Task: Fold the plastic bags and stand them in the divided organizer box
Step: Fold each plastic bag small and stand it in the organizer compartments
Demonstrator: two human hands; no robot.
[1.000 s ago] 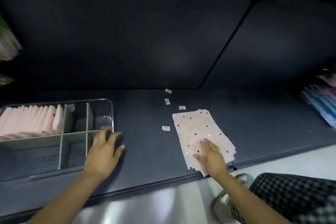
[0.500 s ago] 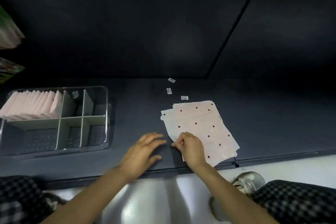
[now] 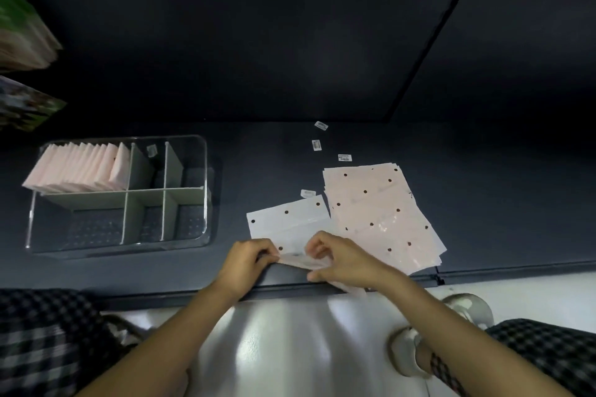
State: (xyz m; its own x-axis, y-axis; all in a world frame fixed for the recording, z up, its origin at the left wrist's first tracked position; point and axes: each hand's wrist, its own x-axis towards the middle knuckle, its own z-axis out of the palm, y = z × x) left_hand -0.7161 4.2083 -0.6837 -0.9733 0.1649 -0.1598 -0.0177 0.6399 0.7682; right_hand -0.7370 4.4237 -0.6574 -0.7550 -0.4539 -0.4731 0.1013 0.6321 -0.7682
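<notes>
Plastic bag (image 3: 287, 222), pale with dark dots, lies flat on the dark desk (image 3: 258, 167) just left of the stack of bags (image 3: 380, 213). Left hand (image 3: 246, 263) and right hand (image 3: 342, 259) both pinch its near edge, fingers curled on the plastic and lifting it slightly. Organizer box (image 3: 206, 190) sits well to the left, its back-left compartment packed with folded bags (image 3: 77, 167) standing upright. Small labels (image 3: 344, 157) lie behind the stack.
</notes>
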